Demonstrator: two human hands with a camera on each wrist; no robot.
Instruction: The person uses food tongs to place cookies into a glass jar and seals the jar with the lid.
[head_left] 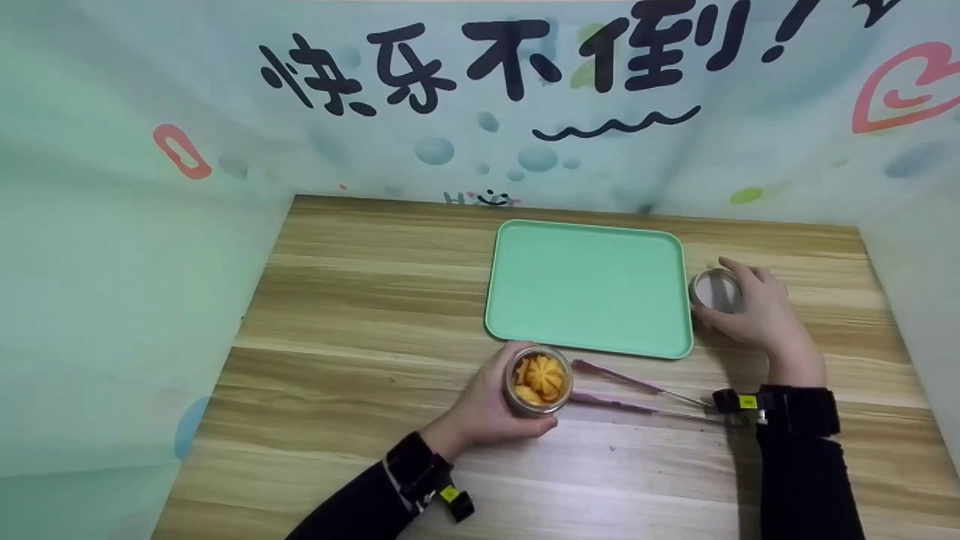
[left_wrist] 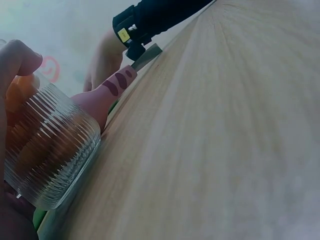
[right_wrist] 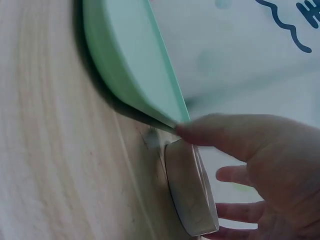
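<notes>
My left hand [head_left: 491,405] holds a clear ribbed glass jar [left_wrist: 60,145] without a lid, fingers curled round its side. Golden, flower-shaped cookies [head_left: 543,376] fill the jar, seen from above in the head view. At the tray's right side, a round lid [head_left: 716,291] lies on the table with its pale inside facing up. My right hand [head_left: 761,311] is spread around that lid, thumb at the near side and index finger stretched past the far side. In the right wrist view the thumb tip is right at the tray's corner, just above the lid's rim [right_wrist: 190,187].
A mint-green rectangular tray [head_left: 589,289] lies toward the back of the wooden table [head_left: 360,315]. Pink-and-metal tongs [head_left: 622,377] lie in front of it, between the jar and the right wrist. A printed cloth backdrop [head_left: 435,150] stands behind and along the sides.
</notes>
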